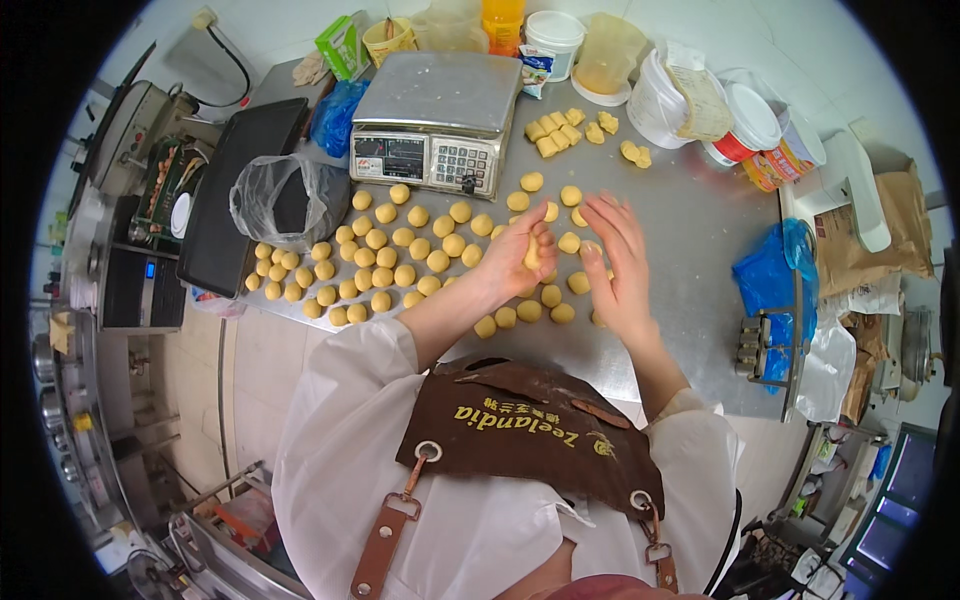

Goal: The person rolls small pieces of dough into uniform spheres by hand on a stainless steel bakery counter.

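Observation:
Above the steel table (690,260), my left hand (512,262) curls its fingers around a yellow dough piece (532,254), part of which shows in the palm. My right hand (621,268) is just to the right of it, fingers stretched out; I see nothing held in it. Many round yellow dough balls (438,261) lie in loose rows to the left of my hands, with several more around and beneath them. Farther back, uncut-looking, unrounded dough pieces (548,145) sit in a cluster, and a few rough lumps (635,153) lie to their right.
A digital scale (435,110) stands at the back, with a clear plastic bag (290,205) and a black baking tray (225,190) to its left. White tubs (553,40) and a plastic jug (608,58) line the wall. Blue plastic (768,275) hangs by the right edge.

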